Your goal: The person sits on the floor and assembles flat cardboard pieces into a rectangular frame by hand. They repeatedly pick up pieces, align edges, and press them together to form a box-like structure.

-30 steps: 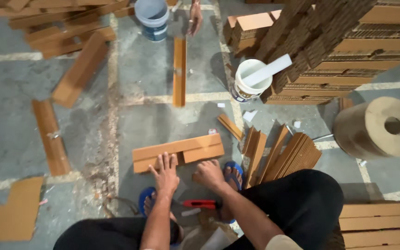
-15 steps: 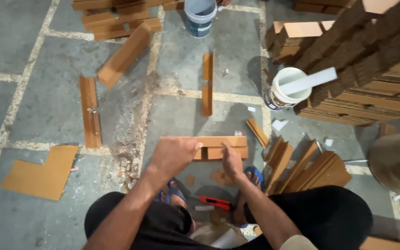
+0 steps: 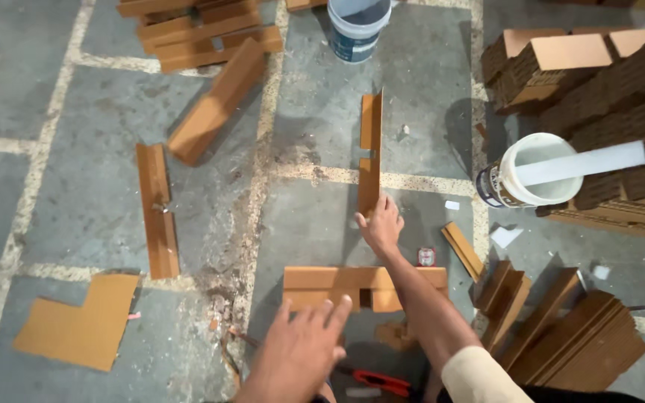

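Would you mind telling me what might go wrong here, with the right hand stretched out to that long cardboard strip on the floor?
1. The right hand only touches the near end of the long cardboard strip; dragged from there, it may bend or swing sideways.
2. The right arm reaches over the folded cardboard piece, which the left hand hovers above without pressing; a brush could shift it.
3. The white bucket with its stirring stick stands close on the right; a swinging strip might knock it.
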